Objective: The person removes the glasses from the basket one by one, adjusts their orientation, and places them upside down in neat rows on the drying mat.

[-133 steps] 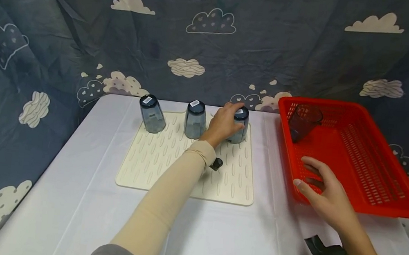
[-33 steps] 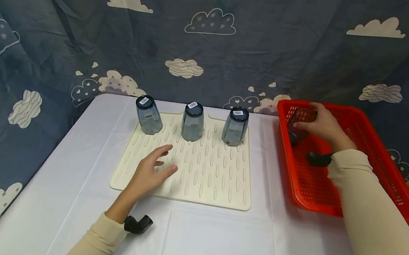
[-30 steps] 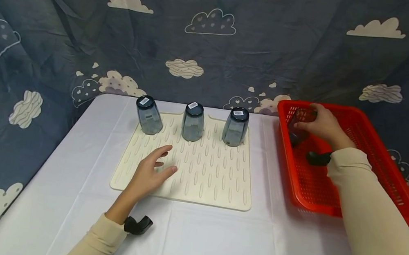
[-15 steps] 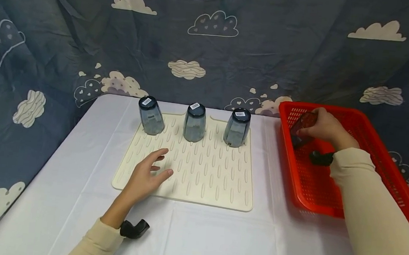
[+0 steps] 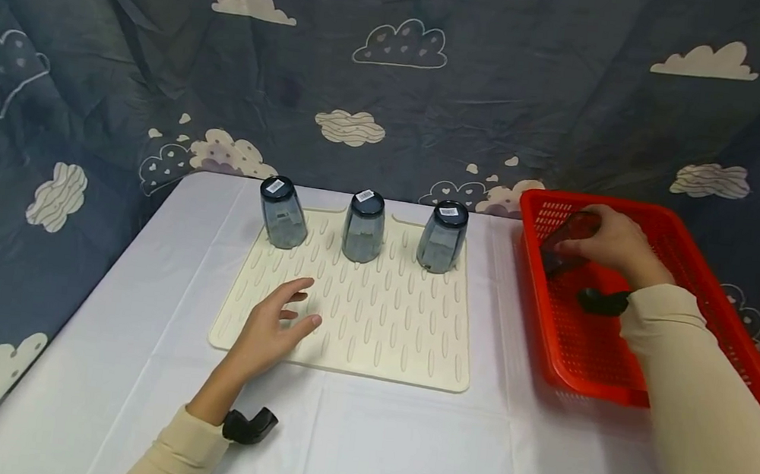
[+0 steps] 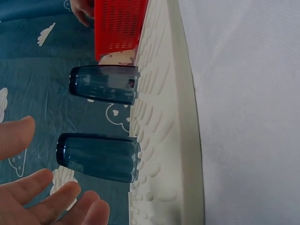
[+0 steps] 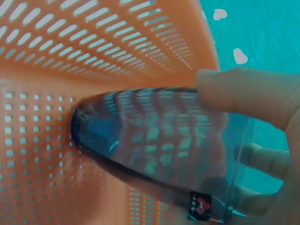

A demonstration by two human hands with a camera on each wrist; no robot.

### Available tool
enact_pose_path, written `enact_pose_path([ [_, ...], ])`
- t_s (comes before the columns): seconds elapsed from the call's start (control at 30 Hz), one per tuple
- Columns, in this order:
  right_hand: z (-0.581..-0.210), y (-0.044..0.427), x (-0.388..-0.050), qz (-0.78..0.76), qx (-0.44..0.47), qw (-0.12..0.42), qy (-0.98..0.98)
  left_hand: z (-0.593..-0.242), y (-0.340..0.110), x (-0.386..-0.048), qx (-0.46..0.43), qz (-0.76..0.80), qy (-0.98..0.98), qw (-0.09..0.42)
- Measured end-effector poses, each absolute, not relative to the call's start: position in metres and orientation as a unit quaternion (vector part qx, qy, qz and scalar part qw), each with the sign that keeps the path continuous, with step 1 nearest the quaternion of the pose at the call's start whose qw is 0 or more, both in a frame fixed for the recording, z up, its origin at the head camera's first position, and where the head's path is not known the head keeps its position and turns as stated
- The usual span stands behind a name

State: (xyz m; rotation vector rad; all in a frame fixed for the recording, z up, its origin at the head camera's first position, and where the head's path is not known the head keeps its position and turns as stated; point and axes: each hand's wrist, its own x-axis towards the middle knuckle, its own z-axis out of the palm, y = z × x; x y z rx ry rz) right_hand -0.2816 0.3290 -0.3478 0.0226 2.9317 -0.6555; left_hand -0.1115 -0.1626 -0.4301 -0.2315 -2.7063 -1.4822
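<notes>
In the far left corner of the red basket (image 5: 550, 353), my right hand (image 5: 616, 244) grips a smoky blue drinking glass (image 5: 560, 258) near its rim. The right wrist view shows thumb and fingers around that glass (image 7: 154, 140), its thick base toward the basket floor and a small dark label by the rim. My left hand (image 5: 271, 333) hovers over the cream ridged mat (image 5: 371, 328) with loosely bent fingers, holding nothing. Three matching glasses stand upside down along the mat's back: a left one (image 5: 283, 216), a middle one (image 5: 363, 228) and a right one (image 5: 442, 239).
A white cloth (image 5: 401, 445) covers the table under mat and basket. A dark cloud-print curtain (image 5: 394, 93) hangs right behind the table's back edge. The basket's raised rim stands between the right hand and the mat.
Over four seconds ago, the left hand was at the right mat glass; it has since drawn back to the front left. The right hand has reached into the basket, gripped the glass and tilted it.
</notes>
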Motion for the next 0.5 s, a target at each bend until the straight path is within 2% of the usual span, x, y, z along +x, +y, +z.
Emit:
enact_pose_path([
  [0.23, -0.339, 0.349, -0.271, -0.219, 0.024, 0.039, 0.975, -0.425, -0.163, -0.111, -0.076, -0.482, -0.872, 0.033],
  [0.5, -0.321, 0.354, -0.261, -0.219, 0.036, 0.036, 0.974, -0.428, -0.163, -0.111, -0.068, -0.482, -0.873, 0.022],
])
